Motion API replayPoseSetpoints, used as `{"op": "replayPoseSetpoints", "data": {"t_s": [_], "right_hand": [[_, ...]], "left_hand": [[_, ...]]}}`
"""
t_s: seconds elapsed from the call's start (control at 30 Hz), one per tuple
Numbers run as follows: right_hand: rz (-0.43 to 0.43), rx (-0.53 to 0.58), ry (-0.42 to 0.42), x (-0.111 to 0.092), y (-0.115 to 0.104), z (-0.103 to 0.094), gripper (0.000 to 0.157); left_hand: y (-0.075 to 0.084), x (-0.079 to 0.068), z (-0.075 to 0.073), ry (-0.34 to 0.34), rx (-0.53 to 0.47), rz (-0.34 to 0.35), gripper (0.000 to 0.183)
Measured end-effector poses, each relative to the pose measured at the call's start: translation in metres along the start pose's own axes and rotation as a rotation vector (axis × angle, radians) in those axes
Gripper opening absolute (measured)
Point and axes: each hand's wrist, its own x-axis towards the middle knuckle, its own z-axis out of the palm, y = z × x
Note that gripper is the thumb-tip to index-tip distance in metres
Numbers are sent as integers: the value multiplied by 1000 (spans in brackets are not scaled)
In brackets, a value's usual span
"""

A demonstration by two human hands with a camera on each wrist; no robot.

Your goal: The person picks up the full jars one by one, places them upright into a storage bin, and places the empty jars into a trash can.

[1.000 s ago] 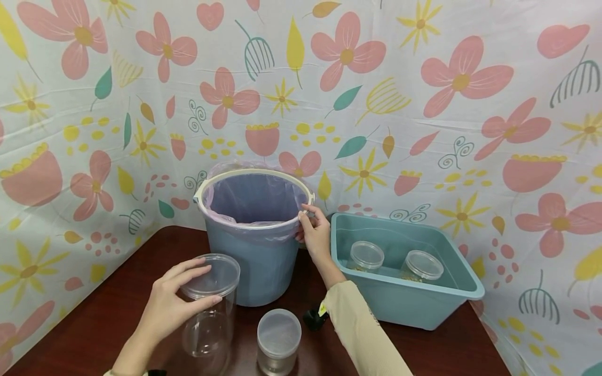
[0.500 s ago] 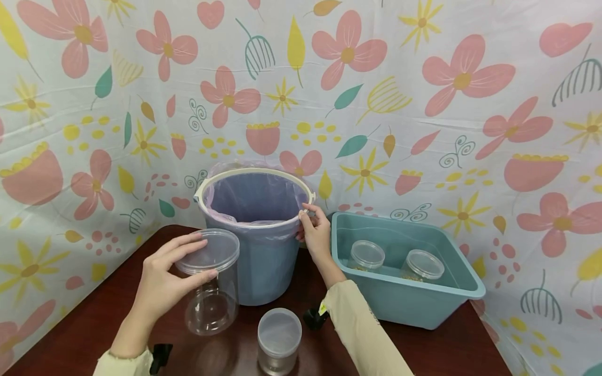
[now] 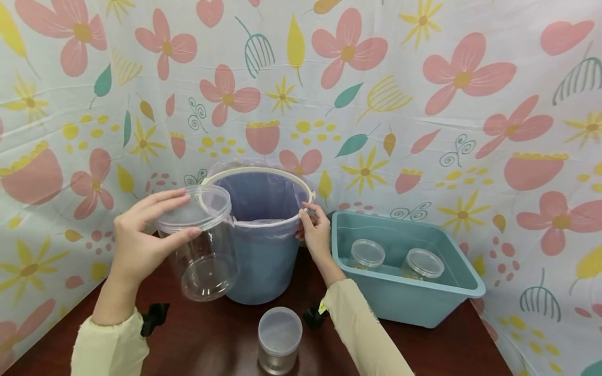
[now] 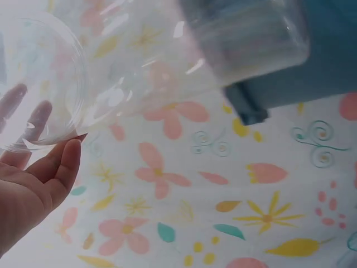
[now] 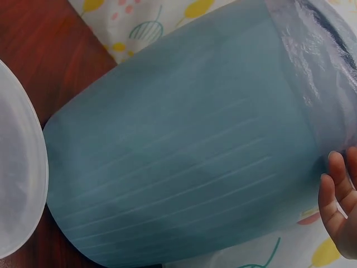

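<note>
A tall clear plastic jar (image 3: 207,274) with a clear lid is lifted off the table, slightly tilted, in front of the blue trash bin's (image 3: 270,266) left side. My left hand (image 3: 138,237) grips it by the lid, thumb on the near side and fingers across the far side. In the left wrist view the jar (image 4: 139,72) appears see-through, with nothing visible inside. My right hand (image 3: 316,235) pinches the bin's pale rim at the right, over a thin purple bag lining the bin. The right wrist view shows that hand (image 5: 341,209) at the bag-covered edge.
A small lidded jar (image 3: 279,342) stands on the dark wooden table (image 3: 211,342) near the front. Right of the bin sits a teal basin (image 3: 400,303) holding two small lidded jars (image 3: 368,255). A flowered cloth (image 3: 414,156) hangs behind and at the sides.
My left hand has raised the tall jar from the table, bringing it up and slightly left to the bin's front left edge. The right hand has stayed on the rim.
</note>
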Motion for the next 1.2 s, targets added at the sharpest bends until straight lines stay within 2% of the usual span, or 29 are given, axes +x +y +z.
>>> {"op": "replayPoseSetpoints", "data": {"t_s": [0.2,0.47,0.57,0.67,0.73,0.8,0.97,1.1,1.2], "right_hand": [[16,18,1,1,0,1,23],[30,10,2,0,-1,2,23],[36,8,6,0,-1,2,23],[34,7,7,0,0,2,23],[34,8,6,0,0,1,23],[30,7,3,-1,-1,1,23],[23,-3,3,-2,-2,0,23],[19,-1,3,-3,-4,0,23],[10,7,2,-3,-5,0,23]], "left_hand": [[7,23,0,44,3,17,57],[16,45,2,101,13,11,60],[18,52,3,151,43,-33,49],[19,58,5,204,71,-140,42],[19,61,8,236,75,-209,43],[18,64,13,275,69,-246,45],[11,66,27,362,50,-241,52],[5,64,37,377,60,-253,57],[-1,62,46,375,70,-212,61]]}}
